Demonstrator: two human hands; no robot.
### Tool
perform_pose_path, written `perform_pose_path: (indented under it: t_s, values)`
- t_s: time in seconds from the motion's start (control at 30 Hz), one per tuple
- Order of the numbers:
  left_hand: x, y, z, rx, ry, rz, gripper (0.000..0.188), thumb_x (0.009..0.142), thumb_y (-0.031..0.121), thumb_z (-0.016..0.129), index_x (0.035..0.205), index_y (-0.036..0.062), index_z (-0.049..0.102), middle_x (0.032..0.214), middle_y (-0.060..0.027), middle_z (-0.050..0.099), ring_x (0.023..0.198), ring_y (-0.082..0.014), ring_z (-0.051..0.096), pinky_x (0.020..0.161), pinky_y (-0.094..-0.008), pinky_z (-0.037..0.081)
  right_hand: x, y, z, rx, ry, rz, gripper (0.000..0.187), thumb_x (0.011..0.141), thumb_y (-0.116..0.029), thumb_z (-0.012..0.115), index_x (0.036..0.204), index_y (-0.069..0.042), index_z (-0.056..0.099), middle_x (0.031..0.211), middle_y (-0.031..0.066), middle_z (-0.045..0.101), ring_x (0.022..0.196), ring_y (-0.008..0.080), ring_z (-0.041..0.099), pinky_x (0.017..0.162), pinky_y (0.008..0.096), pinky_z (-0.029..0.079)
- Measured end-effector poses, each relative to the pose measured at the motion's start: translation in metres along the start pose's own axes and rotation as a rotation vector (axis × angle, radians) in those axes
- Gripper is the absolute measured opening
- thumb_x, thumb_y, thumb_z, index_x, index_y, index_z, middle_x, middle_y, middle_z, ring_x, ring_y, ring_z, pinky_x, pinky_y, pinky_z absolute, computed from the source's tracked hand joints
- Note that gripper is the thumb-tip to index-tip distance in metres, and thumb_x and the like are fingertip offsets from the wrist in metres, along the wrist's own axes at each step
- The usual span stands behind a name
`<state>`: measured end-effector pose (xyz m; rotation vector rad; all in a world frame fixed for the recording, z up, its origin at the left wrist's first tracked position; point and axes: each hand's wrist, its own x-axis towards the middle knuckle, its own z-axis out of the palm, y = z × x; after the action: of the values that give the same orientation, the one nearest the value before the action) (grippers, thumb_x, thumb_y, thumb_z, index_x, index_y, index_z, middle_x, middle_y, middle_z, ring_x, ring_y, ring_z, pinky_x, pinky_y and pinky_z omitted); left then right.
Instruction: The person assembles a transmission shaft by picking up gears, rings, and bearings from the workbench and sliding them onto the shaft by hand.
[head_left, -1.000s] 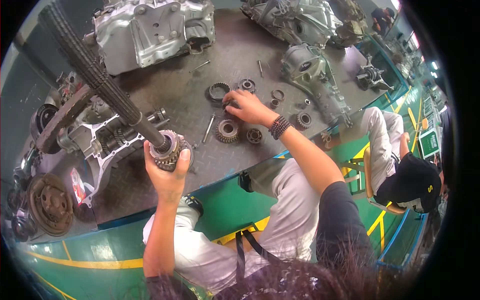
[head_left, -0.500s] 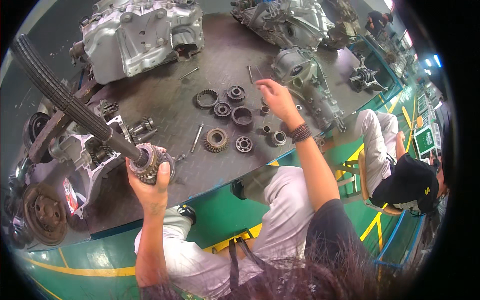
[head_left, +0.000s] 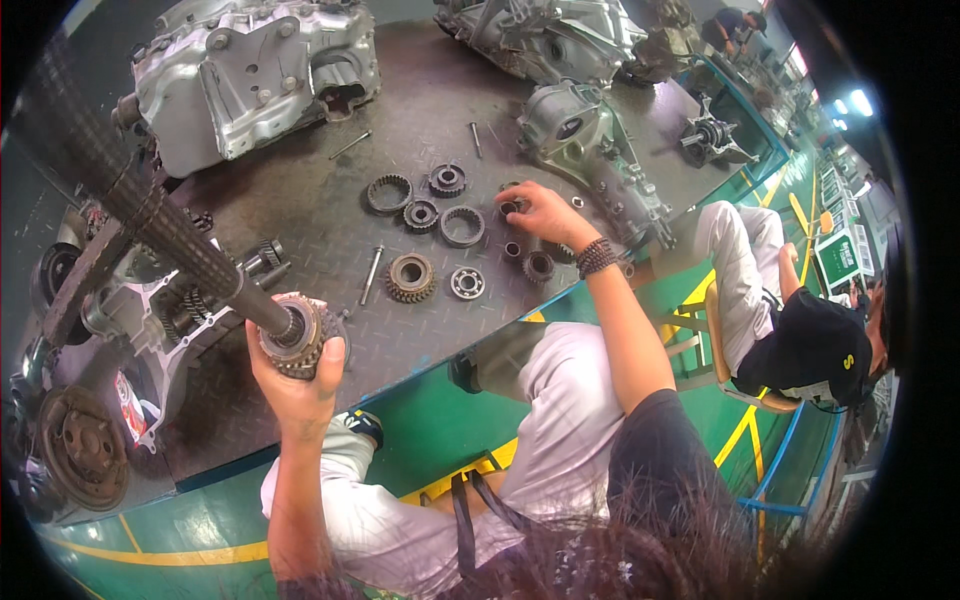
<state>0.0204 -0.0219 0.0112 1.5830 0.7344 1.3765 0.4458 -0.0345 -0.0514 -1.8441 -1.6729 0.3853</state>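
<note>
My left hand (head_left: pixel 296 385) is closed round a toothed gear assembly (head_left: pixel 291 338) at the lower end of a long splined shaft (head_left: pixel 150 215). The shaft slants up toward the upper left. My right hand (head_left: pixel 548 215), with a beaded bracelet at the wrist, pinches a small metal bushing (head_left: pixel 511 207) at the table. Just below it stand another small bushing (head_left: pixel 512 249) and a small gear (head_left: pixel 538 266). Left of that hand lie a toothed ring (head_left: pixel 462 227), a small gear (head_left: pixel 421 215), a hub gear (head_left: pixel 446 180), a larger ring (head_left: pixel 389 194), a brownish gear (head_left: pixel 410 278) and a ball bearing (head_left: pixel 467 284).
A large silver gearbox housing (head_left: pixel 260 85) stands at the back left, with more housings (head_left: pixel 565 125) at the back right. An open casing (head_left: pixel 165 350) and a rusty disc (head_left: pixel 82 447) sit at the left. Bolts (head_left: pixel 371 275) lie on the metal table (head_left: pixel 350 325). A seated person (head_left: pixel 800 340) is at the right.
My right hand has come down and closed its fingers on the small bushing. The view has shifted slightly; my left hand keeps its hold on the gear assembly.
</note>
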Motion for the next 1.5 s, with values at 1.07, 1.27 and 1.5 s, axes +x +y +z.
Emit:
perform_pose_path:
  t_s: [1.07,1.27,1.5]
  values:
    - [0.007,0.007,0.0,-0.046,0.04,-0.122,0.056,0.078,0.017,0.085,0.123,0.0033,0.055,0.102,-0.0039,0.067,0.092,-0.0109,0.064,0.087,-0.029,0.053,0.0,0.004,0.008,-0.06,-0.019,0.11,0.039,0.083,-0.019,0.081,0.117,-0.007,0.069,0.101,0.0162,0.066,0.1,0.0329,0.066,0.091,0.0411,0.053]
    - [0.007,0.015,-0.001,-0.105,0.045,-0.141,0.055,0.079,0.016,0.085,0.123,0.0031,0.055,0.1,-0.0038,0.066,0.088,-0.0118,0.064,0.082,-0.0279,0.053,0.003,0.004,0.014,-0.055,-0.005,0.054,0.042,0.084,-0.016,0.078,0.123,-0.008,0.066,0.112,0.0173,0.065,0.107,0.0346,0.064,0.097,0.0427,0.052]
    - [0.011,0.005,-0.007,-0.111,0.039,-0.148,0.058,0.083,0.021,0.083,0.129,0.0014,0.054,0.109,-0.0056,0.066,0.099,-0.013,0.063,0.091,-0.03,0.052,0.0,0.007,0.014,-0.031,0.036,0.079,0.041,0.091,-0.02,0.075,0.128,-0.008,0.064,0.117,0.0172,0.064,0.112,0.0334,0.065,0.098,0.0416,0.053]
